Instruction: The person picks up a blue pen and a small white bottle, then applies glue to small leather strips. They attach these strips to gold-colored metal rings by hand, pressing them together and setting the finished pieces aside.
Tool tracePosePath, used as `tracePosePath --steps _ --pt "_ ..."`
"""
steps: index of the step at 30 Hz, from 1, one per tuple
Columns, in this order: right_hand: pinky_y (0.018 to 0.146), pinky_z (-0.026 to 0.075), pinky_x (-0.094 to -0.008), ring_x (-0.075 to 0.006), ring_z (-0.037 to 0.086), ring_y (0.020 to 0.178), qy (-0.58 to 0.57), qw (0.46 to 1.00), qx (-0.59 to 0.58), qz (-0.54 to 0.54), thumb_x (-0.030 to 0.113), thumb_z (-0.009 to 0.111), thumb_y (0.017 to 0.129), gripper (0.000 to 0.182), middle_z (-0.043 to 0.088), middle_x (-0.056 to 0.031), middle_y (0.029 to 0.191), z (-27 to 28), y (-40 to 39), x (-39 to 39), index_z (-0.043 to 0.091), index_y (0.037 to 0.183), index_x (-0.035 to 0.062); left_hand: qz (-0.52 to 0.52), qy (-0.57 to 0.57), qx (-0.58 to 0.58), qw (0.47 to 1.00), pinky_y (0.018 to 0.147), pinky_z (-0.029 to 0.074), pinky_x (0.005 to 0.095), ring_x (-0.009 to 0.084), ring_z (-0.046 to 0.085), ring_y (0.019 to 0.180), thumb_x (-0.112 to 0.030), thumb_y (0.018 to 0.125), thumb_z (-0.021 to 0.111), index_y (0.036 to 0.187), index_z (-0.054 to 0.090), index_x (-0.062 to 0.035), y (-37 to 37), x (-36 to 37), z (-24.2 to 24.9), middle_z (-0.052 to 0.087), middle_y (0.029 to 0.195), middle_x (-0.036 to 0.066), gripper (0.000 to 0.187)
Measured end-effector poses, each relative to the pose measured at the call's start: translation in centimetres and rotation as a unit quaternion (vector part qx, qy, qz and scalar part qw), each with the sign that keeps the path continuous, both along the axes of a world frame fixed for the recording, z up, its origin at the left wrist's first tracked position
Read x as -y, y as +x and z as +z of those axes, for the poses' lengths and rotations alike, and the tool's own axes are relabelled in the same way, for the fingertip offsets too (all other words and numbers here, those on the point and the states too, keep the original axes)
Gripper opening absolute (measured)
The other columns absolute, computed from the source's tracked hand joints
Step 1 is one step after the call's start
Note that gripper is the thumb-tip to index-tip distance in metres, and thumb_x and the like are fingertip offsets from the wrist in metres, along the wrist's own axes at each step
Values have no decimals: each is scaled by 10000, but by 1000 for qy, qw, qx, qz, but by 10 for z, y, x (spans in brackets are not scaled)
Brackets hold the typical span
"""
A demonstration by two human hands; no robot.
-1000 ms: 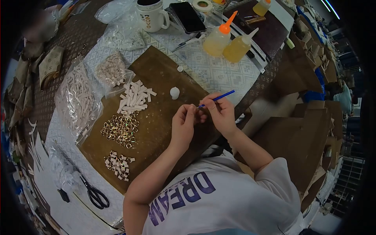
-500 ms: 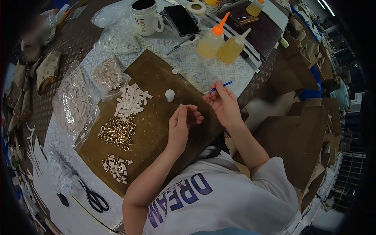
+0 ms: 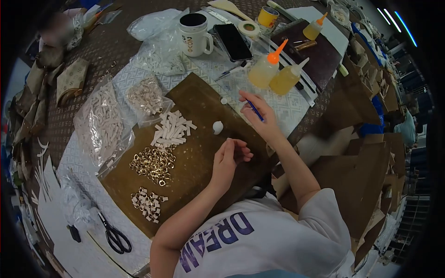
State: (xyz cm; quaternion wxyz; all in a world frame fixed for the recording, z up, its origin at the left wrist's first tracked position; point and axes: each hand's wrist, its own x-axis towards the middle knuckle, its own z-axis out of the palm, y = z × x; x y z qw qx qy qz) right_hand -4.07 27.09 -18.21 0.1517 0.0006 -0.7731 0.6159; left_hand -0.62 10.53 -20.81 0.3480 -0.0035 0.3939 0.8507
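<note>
My right hand [image 3: 260,116] holds a slim blue pen-like stick [image 3: 255,111] between thumb and fingers, above the right edge of a brown board [image 3: 194,171]. My left hand [image 3: 230,160] is over the board with its fingers curled towards the thumb; any small thing in them is hidden. A small white rounded object [image 3: 218,127] stands between the hands, and a small white cap [image 3: 224,100] lies further back. Left of my left hand are piles of pale strips [image 3: 172,130], gold-coloured metal rings [image 3: 153,164] and rings with pale strips attached [image 3: 148,204].
Bags of pale pieces [image 3: 99,125] lie at the left, near black scissors [image 3: 116,235]. At the back are a mug [image 3: 193,39], a phone [image 3: 232,41], an orange-tipped bottle [image 3: 265,69] and a yellow liquid bottle [image 3: 285,79]. Brown cardboard [image 3: 345,180] stands at right.
The view has shifted, so the tabletop appears lower and further right. My right hand has moved back and left over the board's edge, and the blue stick has turned in its fingers.
</note>
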Motion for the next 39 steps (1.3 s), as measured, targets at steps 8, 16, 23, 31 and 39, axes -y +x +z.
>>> tracePosePath --steps 8,16,23,31,39 --pt "735 466 -299 -233 599 828 195 981 -16 -5 120 594 860 275 610 -111 927 0 -68 -13 585 1130 70 -8 18 19 1000 737 476 302 186 586 797 -358 998 322 975 528 -8 -3 2 -2 567 855 86 407" --pt "718 477 -362 -279 598 810 287 955 -62 44 215 598 868 256 625 -117 911 9 -124 -5 591 1086 81 -13 27 32 999 732 480 306 192 589 804 -351 999 317 980 527 -2 -6 3 -1 567 858 88 408" --pt "818 436 -396 -299 552 906 414 905 -98 -4 189 606 819 267 615 -106 914 -30 -127 -16 601 1060 73 -16 31 37 999 733 480 303 188 587 794 -344 1001 314 982 526 -1 -7 4 3 566 860 88 404" --pt "791 436 -378 -281 554 883 410 911 -22 -36 164 644 776 202 617 -80 857 -24 -124 -6 642 951 63 -21 28 34 999 733 482 295 181 589 795 -341 998 336 988 531 -9 -7 3 0 568 860 83 386" --pt "661 480 -379 -271 592 709 379 921 -21 -83 103 599 783 148 595 -92 800 -18 -125 2 646 915 55 -22 24 35 999 734 483 298 183 589 798 -339 998 336 981 536 -8 -6 3 -1 572 859 83 387"
